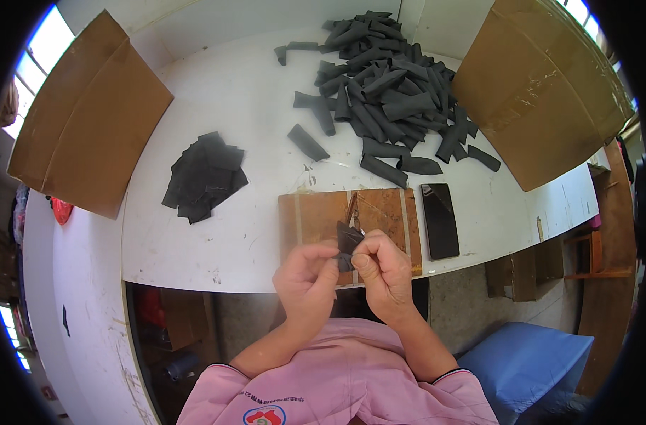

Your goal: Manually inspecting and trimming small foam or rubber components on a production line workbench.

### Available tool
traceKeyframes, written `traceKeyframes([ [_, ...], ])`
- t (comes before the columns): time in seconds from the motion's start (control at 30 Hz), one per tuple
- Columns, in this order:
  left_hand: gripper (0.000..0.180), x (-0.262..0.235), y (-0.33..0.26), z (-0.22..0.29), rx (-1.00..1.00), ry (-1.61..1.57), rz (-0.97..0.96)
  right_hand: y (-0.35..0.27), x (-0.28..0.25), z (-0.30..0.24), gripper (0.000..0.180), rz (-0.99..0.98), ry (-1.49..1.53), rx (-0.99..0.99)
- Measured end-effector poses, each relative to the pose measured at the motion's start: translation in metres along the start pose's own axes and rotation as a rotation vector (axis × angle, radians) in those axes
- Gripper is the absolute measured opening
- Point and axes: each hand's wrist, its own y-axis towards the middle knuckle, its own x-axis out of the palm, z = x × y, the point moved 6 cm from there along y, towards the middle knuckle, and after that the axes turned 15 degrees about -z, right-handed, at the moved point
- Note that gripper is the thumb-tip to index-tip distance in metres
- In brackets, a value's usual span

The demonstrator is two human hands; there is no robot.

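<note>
Between my two hands is a small dark grey piece of fabric (pixel 349 239), pinched at its near edge over the front of a brown board (pixel 305 212). My left hand (pixel 307 278) is closed, thumb and forefinger gripping the piece's left side. My right hand (pixel 384 273) pinches the same piece from the right. A slim brown pointed tool (pixel 352 207) shows just beyond the piece, on the board; I cannot tell whether it touches the fabric. Left of the board lies a stack of flat dark grey fabric pieces (pixel 208 177).
A large heap of rolled dark grey pieces (pixel 390 85) covers the back right of the white table (pixel 245 92). A black phone (pixel 440 221) lies right of the board. Cardboard panels (pixel 89 113) stand at both sides. A blue bag (pixel 517 372) is below right.
</note>
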Motion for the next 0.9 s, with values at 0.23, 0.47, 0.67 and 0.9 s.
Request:
traceKeyframes([
  [0.23,0.030,-0.002,0.017,-0.008,-0.233,-0.585,-0.370,0.002,0.004,0.013,0.008,-0.056,0.447,0.158],
  [0.47,0.042,0.026,0.008,0.037,-0.155,-0.877,-0.932,0.017,-0.003,-0.044,0.008,-0.251,0.258,-0.101],
  [0.67,0.034,0.035,0.059,0.031,-0.398,-1.369,-0.574,0.066,-0.032,-0.021,0.019,-0.141,0.501,0.230],
  [0.9,0.026,0.011,0.057,-0.033,-0.544,-1.428,-0.264,0.054,-0.011,0.041,0.019,-0.168,0.776,0.369],
])
